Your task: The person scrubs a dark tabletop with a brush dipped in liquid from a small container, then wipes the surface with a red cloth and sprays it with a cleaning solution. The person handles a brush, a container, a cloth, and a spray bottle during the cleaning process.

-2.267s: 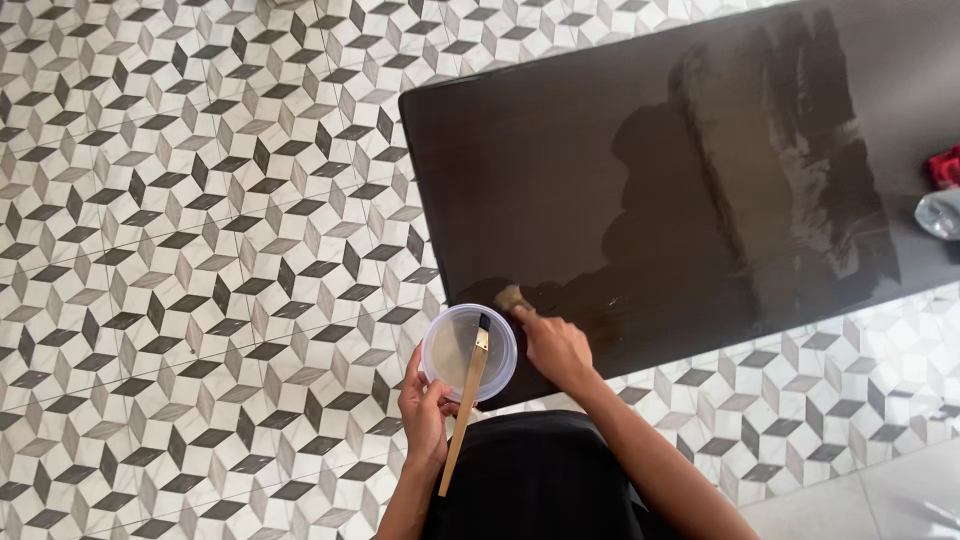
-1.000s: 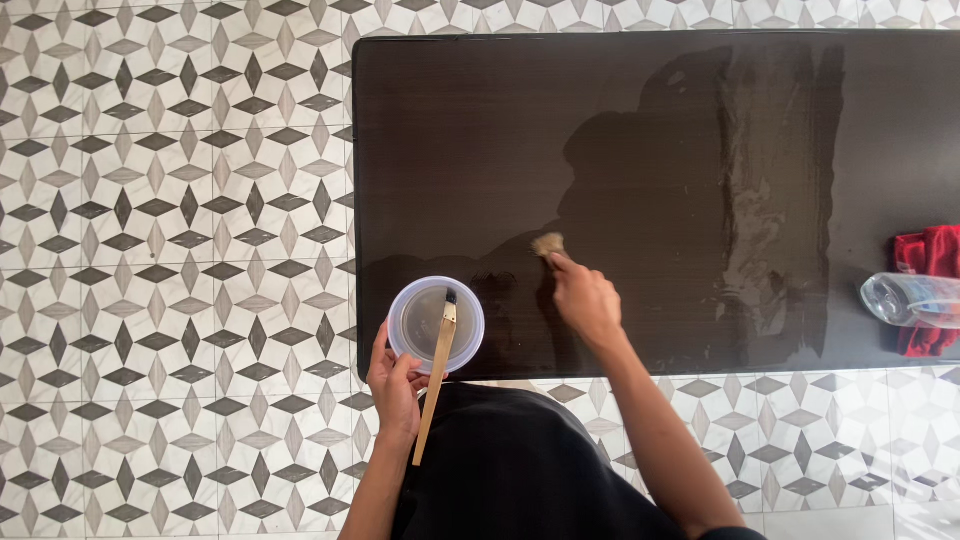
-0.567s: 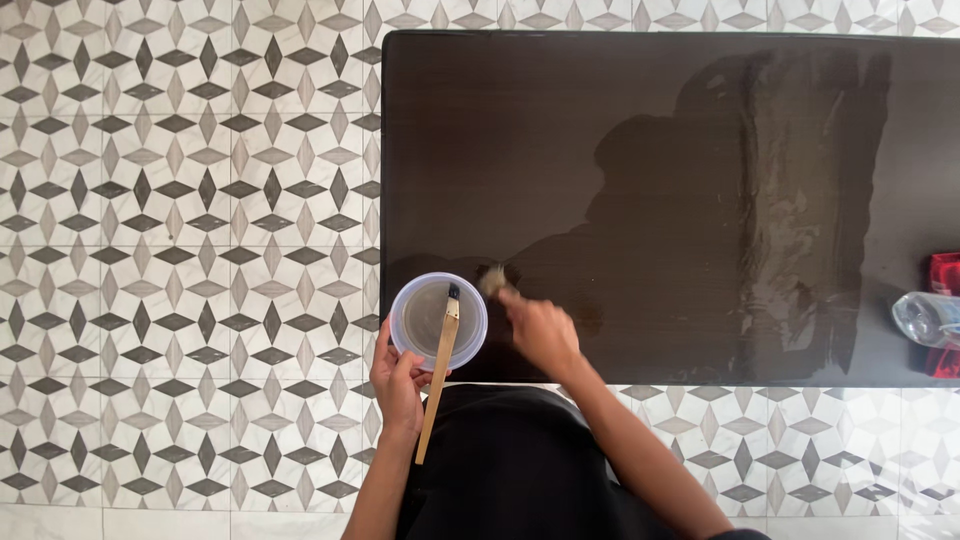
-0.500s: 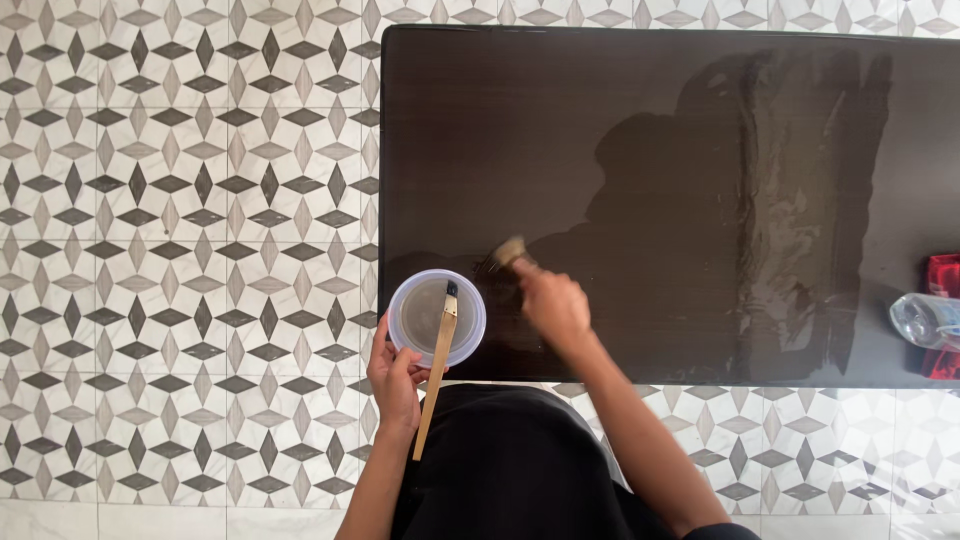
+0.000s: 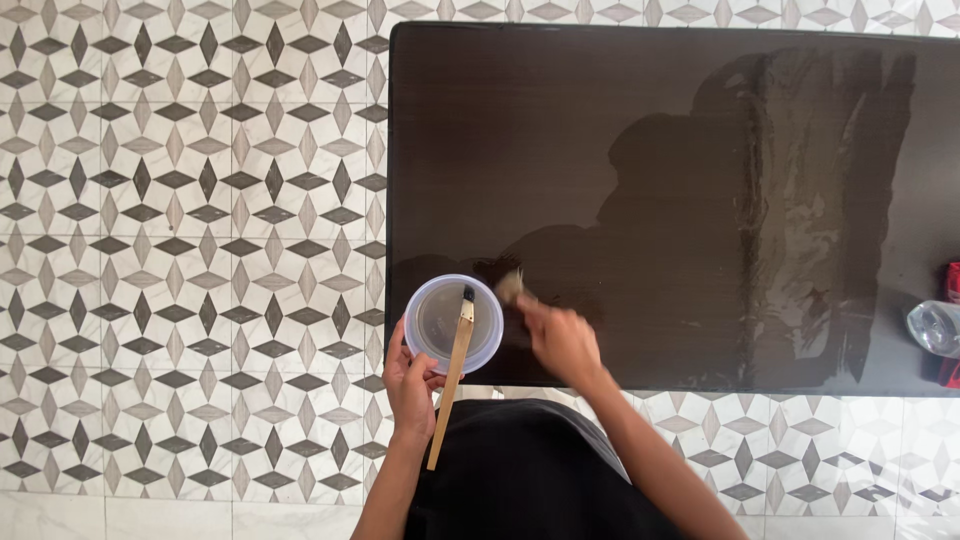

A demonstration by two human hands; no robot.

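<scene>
Glossy dark wood table (image 5: 600, 130); translucent plastic cup (image 5: 452, 322).

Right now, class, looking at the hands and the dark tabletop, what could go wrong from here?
The tub, held by the left hand at the table edge with a stick leaning in it, could tip. The right hand rubbing with its brush might knock it.

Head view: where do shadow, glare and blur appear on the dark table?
Head view: the person's shadow falls across the middle of the dark table; pale streaky glare runs down its right part; the right hand and its small brush are slightly motion-blurred; the clear round container stays sharp.
</scene>
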